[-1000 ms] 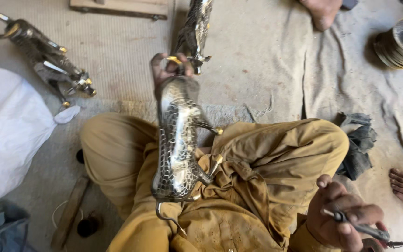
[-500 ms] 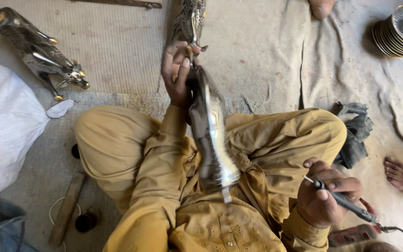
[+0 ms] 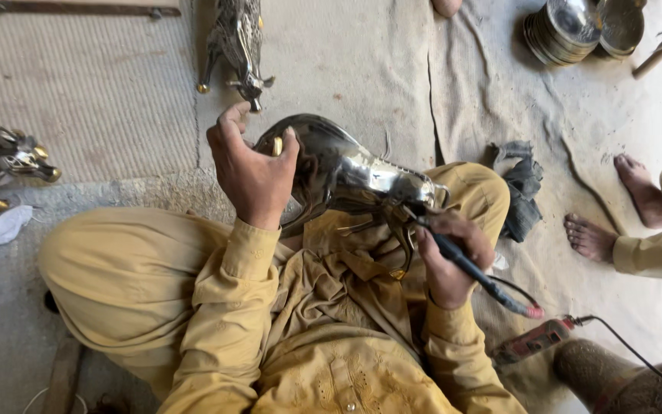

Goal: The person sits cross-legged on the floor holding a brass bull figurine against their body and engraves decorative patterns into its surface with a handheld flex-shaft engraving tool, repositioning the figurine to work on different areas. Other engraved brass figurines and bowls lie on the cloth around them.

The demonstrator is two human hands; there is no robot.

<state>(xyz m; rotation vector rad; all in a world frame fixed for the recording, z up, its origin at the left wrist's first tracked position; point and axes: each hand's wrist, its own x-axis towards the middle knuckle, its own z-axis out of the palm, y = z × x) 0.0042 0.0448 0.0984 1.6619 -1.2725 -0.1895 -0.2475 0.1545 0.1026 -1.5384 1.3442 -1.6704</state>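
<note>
Centre frame — left hand (image 3: 250, 172) grasps the metal animal figure (image 3: 346, 172); right hand (image 3: 446, 253) clenches a pen-like engraving tool (image 3: 476, 272) against it.

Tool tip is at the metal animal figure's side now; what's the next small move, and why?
Probably a short stroke of the engraving tool along the flank. The left hand braces the metal animal figure on the lap, the right hand holds the tool pen-style, and its tip sits by the body near the legs.
</note>
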